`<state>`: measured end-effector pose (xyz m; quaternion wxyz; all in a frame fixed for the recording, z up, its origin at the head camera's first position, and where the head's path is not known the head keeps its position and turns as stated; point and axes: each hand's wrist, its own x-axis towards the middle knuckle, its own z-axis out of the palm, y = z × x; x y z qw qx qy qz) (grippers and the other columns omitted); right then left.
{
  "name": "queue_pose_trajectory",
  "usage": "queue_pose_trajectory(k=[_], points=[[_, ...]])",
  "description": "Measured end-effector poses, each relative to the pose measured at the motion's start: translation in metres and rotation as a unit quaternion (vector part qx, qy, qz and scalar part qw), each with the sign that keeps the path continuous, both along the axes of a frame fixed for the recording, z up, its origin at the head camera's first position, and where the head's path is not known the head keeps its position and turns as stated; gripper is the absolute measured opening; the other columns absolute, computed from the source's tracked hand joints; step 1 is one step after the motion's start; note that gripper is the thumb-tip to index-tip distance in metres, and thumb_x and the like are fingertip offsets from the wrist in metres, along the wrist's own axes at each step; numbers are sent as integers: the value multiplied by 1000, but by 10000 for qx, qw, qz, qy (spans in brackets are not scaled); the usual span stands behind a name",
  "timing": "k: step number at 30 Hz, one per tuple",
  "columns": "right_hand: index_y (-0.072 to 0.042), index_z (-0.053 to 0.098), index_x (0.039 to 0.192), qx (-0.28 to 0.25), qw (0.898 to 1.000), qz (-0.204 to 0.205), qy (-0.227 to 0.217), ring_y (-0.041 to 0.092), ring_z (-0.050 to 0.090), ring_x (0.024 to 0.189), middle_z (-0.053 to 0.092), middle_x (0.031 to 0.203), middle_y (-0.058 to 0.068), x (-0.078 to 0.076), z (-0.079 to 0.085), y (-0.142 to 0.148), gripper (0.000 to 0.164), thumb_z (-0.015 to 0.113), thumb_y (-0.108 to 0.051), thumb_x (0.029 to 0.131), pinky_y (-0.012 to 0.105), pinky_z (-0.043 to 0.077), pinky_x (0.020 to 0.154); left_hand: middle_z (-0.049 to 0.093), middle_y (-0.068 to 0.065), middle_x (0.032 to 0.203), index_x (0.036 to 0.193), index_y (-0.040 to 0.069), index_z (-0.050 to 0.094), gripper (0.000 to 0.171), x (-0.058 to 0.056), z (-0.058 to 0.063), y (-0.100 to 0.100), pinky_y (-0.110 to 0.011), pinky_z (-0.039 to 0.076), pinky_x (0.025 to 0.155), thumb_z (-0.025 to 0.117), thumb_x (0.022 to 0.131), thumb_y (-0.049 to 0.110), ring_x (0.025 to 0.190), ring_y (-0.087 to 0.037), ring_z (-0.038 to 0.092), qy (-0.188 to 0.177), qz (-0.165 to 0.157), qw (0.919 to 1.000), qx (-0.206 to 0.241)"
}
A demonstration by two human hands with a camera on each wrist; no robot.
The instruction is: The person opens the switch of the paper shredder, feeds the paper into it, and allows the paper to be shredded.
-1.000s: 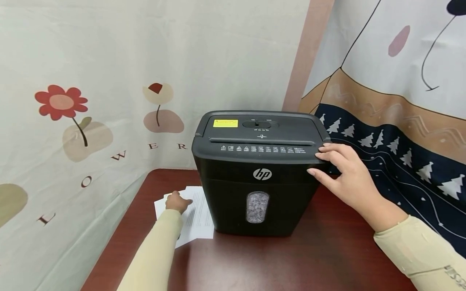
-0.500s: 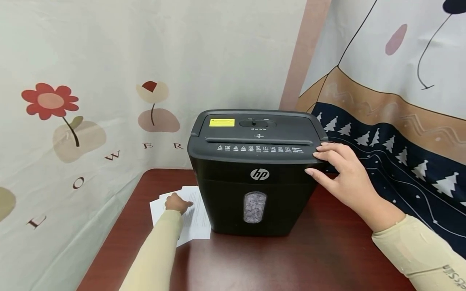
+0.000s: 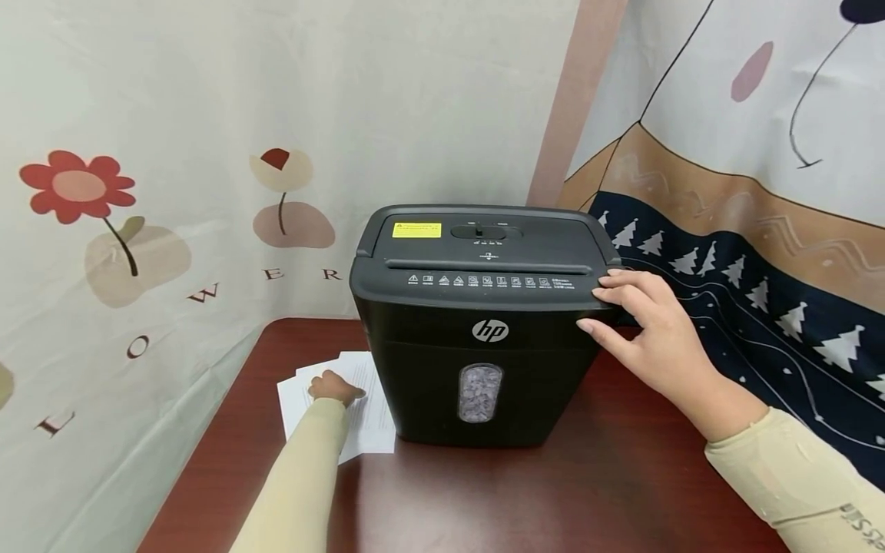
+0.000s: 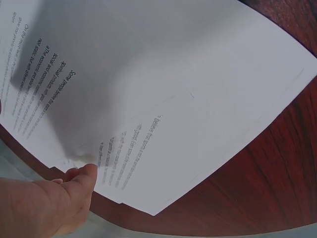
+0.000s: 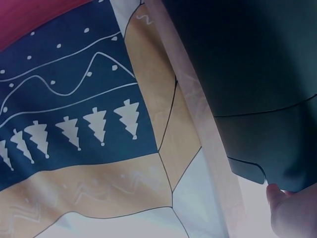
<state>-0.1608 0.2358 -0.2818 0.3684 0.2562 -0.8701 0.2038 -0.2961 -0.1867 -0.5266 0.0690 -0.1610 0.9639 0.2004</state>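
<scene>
A black HP paper shredder [image 3: 422, 369] stands upright on the table, with shredded paper behind its small front window [image 3: 480, 393]. My right hand [image 3: 657, 342] rests on the shredder's top right edge, fingers fairly straight and thumb against the front. In the right wrist view, part of that hand [image 5: 297, 213] shows at the shredder's edge. Several overlapping printed sheets of paper [image 3: 376, 430] lie to the left of the shredder. My left hand [image 3: 334, 387] touches these sheets; in the left wrist view its fingers [image 4: 84, 181] meet the paper near one edge. Whether they pinch a sheet is hidden.
The reddish-brown wooden table [image 3: 449, 507] carries everything. Behind it hangs a pale curtain [image 3: 415, 100] printed with flowers and letters. A dark blue cloth with white trees [image 3: 747, 307] hangs close on the right side.
The head view has shifted slightly, so shredder and papers appear a little farther left. My left hand has moved only slightly over the papers; my right hand stays on the shredder's edge.
</scene>
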Motion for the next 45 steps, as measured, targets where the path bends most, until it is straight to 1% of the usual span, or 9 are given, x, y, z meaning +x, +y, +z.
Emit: queue_pose_trajectory(k=[6,10,13,16,25,29,38,42,45], points=[[-4,64,100,-67,10000,74,9,30,44,113,54,113,13,0,0,-1,58,49,-57,81,15,27,99,45,-35,104,108,-20,40,72,2,-9,-4,-48,33,88,69,64,30,105,-45,39,-79,-2,9999,-99],[-4,64,100,-75,9999,71,-12,30,44,113,54,113,13,0,0,-1,52,56,-51,80,16,28,99,39,-37,104,107,-19,40,67,4,-14,-3,-47,37,85,68,59,20,102,-47,37,99,383,9991,153],[-3,64,101,-50,10000,43,-40,30,44,114,54,113,13,0,0,0,43,66,-40,78,16,28,99,38,-37,103,105,-19,40,68,5,-14,-3,-47,36,85,69,59,20,102,-47,36,136,503,9984,205],[-3,64,101,-17,10000,3,-59,30,44,113,54,113,13,0,0,0,38,72,-29,75,16,28,99,41,-36,102,104,-20,42,69,4,-15,-3,-47,34,86,70,59,24,102,-46,36,48,397,9992,34],[-3,63,101,17,9999,-43,-123,29,44,113,54,114,13,1,0,-1,37,76,-21,71,16,28,99,49,-31,93,102,-22,46,69,-2,-18,-6,-47,33,80,68,60,29,99,-44,39,-328,196,9986,-352],[-3,63,101,13,9999,-42,-112,29,44,113,54,114,13,1,0,-1,38,73,-27,74,16,28,99,50,-30,92,102,-21,46,68,-2,-16,-6,-48,33,80,67,63,31,98,-44,40,-435,117,9980,-454],[-4,63,101,-36,10000,-1,-69,30,44,113,54,113,13,0,0,-1,46,63,-45,79,17,28,99,49,-33,100,106,-21,44,72,1,-7,-5,-49,33,84,69,62,32,101,-45,40,-517,245,9981,-244],[-4,63,101,-43,10000,-12,-71,30,44,114,54,113,13,0,-1,-1,45,64,-43,79,18,28,99,49,-32,101,106,-20,45,73,-1,-8,-4,-49,32,84,68,62,34,101,-45,40,-556,162,9978,-323],[-4,63,101,-41,9999,-26,-91,30,43,114,54,113,12,0,-1,-1,42,68,-37,77,19,28,99,47,-33,99,105,-21,44,74,-2,-9,-3,-48,32,83,68,62,33,101,-44,38,-581,297,9974,-315]])
